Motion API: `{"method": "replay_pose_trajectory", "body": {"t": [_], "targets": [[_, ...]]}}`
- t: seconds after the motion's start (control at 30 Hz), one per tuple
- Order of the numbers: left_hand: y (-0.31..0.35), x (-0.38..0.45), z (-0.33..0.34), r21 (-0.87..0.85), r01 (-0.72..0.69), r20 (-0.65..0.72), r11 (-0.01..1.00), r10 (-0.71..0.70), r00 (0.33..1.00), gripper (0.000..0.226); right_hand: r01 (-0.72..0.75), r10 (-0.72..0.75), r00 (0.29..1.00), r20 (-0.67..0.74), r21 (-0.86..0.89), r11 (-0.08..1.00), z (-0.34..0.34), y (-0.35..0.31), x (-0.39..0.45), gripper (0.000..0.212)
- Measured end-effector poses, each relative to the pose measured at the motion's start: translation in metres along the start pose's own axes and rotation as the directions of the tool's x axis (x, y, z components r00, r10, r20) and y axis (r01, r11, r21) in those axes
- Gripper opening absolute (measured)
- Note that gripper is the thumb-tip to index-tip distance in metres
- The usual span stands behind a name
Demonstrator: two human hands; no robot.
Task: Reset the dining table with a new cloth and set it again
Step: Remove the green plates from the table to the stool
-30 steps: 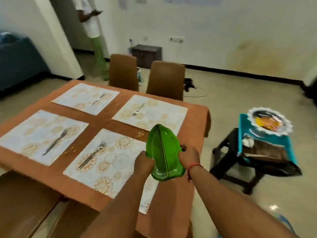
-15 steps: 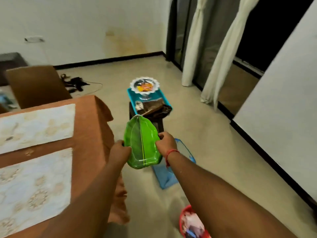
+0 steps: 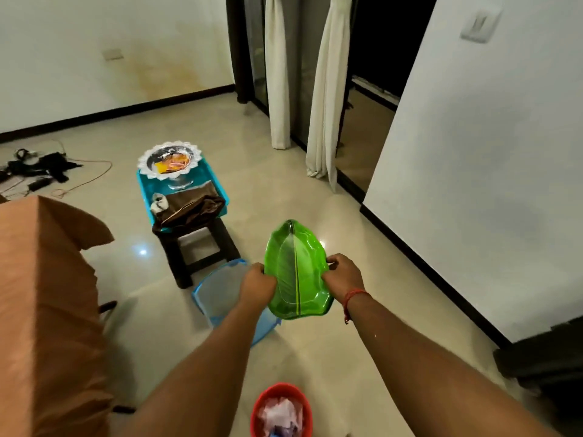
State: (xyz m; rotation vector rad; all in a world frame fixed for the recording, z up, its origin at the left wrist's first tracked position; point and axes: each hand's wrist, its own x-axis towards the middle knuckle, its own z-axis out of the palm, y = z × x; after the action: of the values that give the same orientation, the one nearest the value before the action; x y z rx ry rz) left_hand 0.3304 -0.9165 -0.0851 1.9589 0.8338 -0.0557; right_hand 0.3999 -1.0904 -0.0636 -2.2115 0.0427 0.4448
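Glossy beige floor (image 3: 284,190), white walls (image 3: 473,152)

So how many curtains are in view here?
2. One curtain hangs left of the dark doorway, the other curtain just right of it; both reach the floor. More may hang out of frame.

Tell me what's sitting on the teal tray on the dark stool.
On the teal tray sit a lace-edged glass dish holding something orange, a folded brown cloth and a small whitish item. Whatever lies beneath the cloth is covered.
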Motion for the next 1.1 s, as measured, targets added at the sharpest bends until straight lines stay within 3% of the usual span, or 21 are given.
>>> {"method": "replay_pose_trajectory", "body": {"t": [0.23,0.43,0.57,0.73,0.83,1.1], "targets": [[0.108,0.037,0.105,-0.039,-0.013,-0.021,0.999,0.012,1.000,0.013,-0.024,0.025,0.997,-0.074,0.018,1.000,-0.110,0.032,0.099,0.041],[0.152,0.117,0.132,-0.063,0.101,-0.110,0.993,-0.107,0.988,0.022,0.008,-0.008,1.000,-0.013,0.009,1.000,-0.117,0.017,0.203,0.038],[0.181,0.175,0.139,-0.095,0.125,-0.073,0.988,-0.132,0.989,0.021,0.011,-0.011,1.000,0.010,-0.004,1.000,-0.119,0.000,0.269,0.038],[0.239,0.303,0.096,-0.117,0.128,-0.125,0.985,-0.142,0.982,0.015,0.048,-0.051,0.996,0.072,0.046,0.998,-0.100,-0.090,0.402,0.039],[0.262,0.376,0.060,-0.142,0.150,-0.180,0.979,-0.174,0.968,0.023,0.111,-0.119,0.986,0.113,0.072,0.991,-0.079,-0.154,0.469,0.040],[0.270,0.526,-0.015,-0.158,0.262,-0.273,0.952,-0.298,0.915,0.024,0.221,-0.213,0.932,0.293,0.006,0.975,0.007,-0.275,0.612,0.040]]}}
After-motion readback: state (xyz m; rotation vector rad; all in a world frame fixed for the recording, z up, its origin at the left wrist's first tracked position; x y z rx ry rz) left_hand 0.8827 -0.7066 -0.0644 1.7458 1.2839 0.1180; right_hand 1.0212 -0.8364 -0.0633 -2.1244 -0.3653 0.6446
